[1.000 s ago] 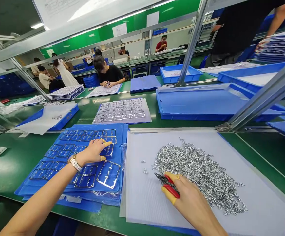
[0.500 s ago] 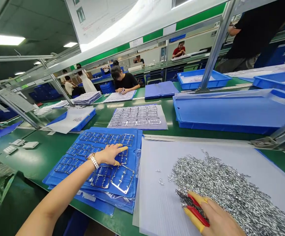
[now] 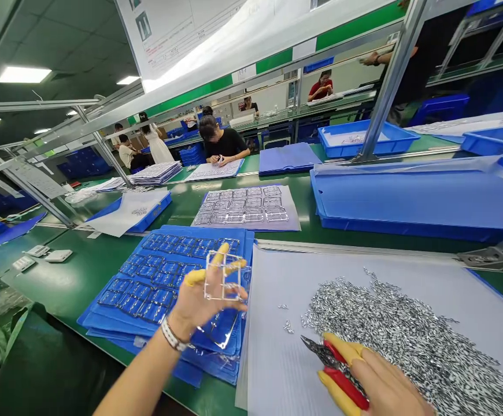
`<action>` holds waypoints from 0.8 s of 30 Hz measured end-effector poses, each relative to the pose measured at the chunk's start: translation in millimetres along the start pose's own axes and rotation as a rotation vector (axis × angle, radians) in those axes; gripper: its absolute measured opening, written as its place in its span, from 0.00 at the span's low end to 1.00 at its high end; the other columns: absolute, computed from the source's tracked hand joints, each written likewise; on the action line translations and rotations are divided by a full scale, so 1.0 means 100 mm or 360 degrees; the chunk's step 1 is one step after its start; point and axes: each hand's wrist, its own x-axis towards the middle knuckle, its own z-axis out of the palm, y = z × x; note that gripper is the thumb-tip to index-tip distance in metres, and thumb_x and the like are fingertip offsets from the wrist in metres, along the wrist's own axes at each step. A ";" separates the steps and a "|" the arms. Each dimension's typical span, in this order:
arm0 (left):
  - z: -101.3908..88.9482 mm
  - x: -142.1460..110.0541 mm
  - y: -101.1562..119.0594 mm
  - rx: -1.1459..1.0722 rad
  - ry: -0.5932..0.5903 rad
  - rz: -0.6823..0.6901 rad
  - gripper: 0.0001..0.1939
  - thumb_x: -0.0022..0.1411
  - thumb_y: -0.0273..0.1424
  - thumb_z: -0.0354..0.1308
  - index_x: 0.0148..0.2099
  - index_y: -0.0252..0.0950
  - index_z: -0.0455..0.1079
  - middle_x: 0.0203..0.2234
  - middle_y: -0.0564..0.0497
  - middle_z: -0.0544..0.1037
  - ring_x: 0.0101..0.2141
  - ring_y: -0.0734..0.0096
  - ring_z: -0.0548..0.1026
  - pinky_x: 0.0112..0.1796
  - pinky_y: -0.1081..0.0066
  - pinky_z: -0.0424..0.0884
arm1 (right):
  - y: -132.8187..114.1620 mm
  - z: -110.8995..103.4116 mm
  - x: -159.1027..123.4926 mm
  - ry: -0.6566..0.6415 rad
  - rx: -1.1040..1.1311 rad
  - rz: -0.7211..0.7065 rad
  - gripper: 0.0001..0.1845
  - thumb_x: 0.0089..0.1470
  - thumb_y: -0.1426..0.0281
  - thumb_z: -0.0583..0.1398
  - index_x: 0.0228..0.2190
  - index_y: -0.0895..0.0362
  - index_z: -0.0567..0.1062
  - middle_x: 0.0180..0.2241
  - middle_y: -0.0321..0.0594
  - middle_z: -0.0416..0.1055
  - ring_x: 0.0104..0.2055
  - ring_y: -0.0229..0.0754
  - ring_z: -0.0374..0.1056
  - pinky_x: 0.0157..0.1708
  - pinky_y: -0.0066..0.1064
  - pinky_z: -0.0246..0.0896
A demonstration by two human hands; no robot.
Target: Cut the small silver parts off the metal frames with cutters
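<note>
Above the right part of a blue sheet stack point(image 3: 243, 248), my left hand point(image 3: 199, 297) holds up a shiny metal frame point(image 3: 224, 278) with small parts attached inside it. Yellow finger cots cover several of its fingertips. Rows of similar metal frames point(image 3: 158, 268) lie on the top sheet below. My right hand point(image 3: 379, 378) grips red-handled nippers point(image 3: 340, 370), their dark jaws pointing left over a white sheet point(image 3: 273, 358). Right beside the nippers spreads a large pile of small silvery metal pieces point(image 3: 390, 323), with a few loose ones to its left.
Beyond the stack lies a sheet of frames point(image 3: 247, 207). A long blue tray point(image 3: 407, 193) stands at the back right, and a paper-lined blue tray point(image 3: 158, 203) at the left. Metal posts point(image 3: 392, 86) rise from the green table point(image 3: 56, 283). A co-worker point(image 3: 223, 141) sits opposite.
My left hand has picked a metal frame up off the blue sheet and turned, lifting it toward me. The nippers in my right hand have shifted slightly, with their jaws now more plainly visible.
</note>
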 end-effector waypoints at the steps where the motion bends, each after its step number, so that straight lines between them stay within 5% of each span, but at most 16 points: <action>1: 0.13 0.03 -0.15 -0.0257 0.0013 -0.0024 0.36 0.57 0.50 0.45 0.67 0.54 0.43 0.60 0.45 0.59 0.40 0.55 0.73 0.42 0.48 0.66 | -0.05 -0.03 0.05 -0.0003 0.0009 -0.0018 0.20 0.55 0.61 0.57 0.48 0.53 0.68 0.36 0.39 0.74 0.36 0.43 0.70 0.35 0.33 0.64; 4: 0.45 0.14 -0.57 -0.0737 0.0038 -0.0143 0.32 0.60 0.52 0.41 0.65 0.53 0.48 0.57 0.45 0.63 0.38 0.56 0.74 0.39 0.52 0.67 | -0.23 -0.17 0.19 0.0020 -0.0002 -0.0047 0.21 0.56 0.65 0.56 0.50 0.56 0.66 0.38 0.43 0.73 0.39 0.45 0.68 0.39 0.36 0.60; 8: 0.64 0.26 -0.86 -0.0922 -0.0010 -0.0321 0.31 0.62 0.52 0.41 0.65 0.50 0.50 0.55 0.43 0.67 0.39 0.56 0.74 0.39 0.55 0.67 | -0.37 -0.30 0.29 -0.0059 -0.0059 0.0037 0.20 0.54 0.68 0.57 0.49 0.58 0.68 0.38 0.44 0.72 0.39 0.46 0.66 0.39 0.38 0.57; 16: 0.64 0.28 -1.13 -0.0825 0.0018 -0.0445 0.28 0.65 0.45 0.43 0.66 0.50 0.49 0.41 0.47 0.75 0.35 0.62 0.74 0.40 0.58 0.67 | -0.28 -0.30 0.38 -0.0264 -0.0252 0.0322 0.21 0.50 0.69 0.62 0.47 0.56 0.71 0.36 0.42 0.72 0.38 0.47 0.64 0.36 0.37 0.53; 24: 0.66 0.27 -1.24 -0.0634 0.0055 -0.0448 0.27 0.66 0.45 0.43 0.66 0.50 0.50 0.48 0.45 0.72 0.36 0.66 0.73 0.38 0.63 0.69 | -0.31 -0.22 0.54 -0.0389 -0.0314 0.0309 0.16 0.50 0.67 0.62 0.43 0.55 0.72 0.34 0.39 0.72 0.38 0.46 0.63 0.36 0.37 0.48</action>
